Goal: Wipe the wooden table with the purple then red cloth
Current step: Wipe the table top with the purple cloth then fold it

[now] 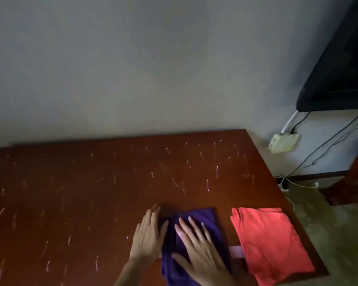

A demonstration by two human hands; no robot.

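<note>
Now, seen from the head camera, two cloths are lying on the desk [91, 193] near its front right corner: one purple cloth [196, 217] and, just beside it on the right, one red cloth [271, 242]. Two hands are showing. The left hand [148, 236] is resting flat, fingers spread, on the wood with its thumb at the purple cloth's left edge. The right hand [198, 248] is lying flat and spread on top of the purple cloth; neither hand is gripping anything. Many pale streaks [207, 184] are dotting the wood, too many and too blurred for counting. One power strip [284, 142] is hanging on the wall, with several dark cables [327, 145] trailing down. One screen [339, 69] is getting cut off at the right edge. The purple cloth's near end and both forearms are running out of the picture.
</note>
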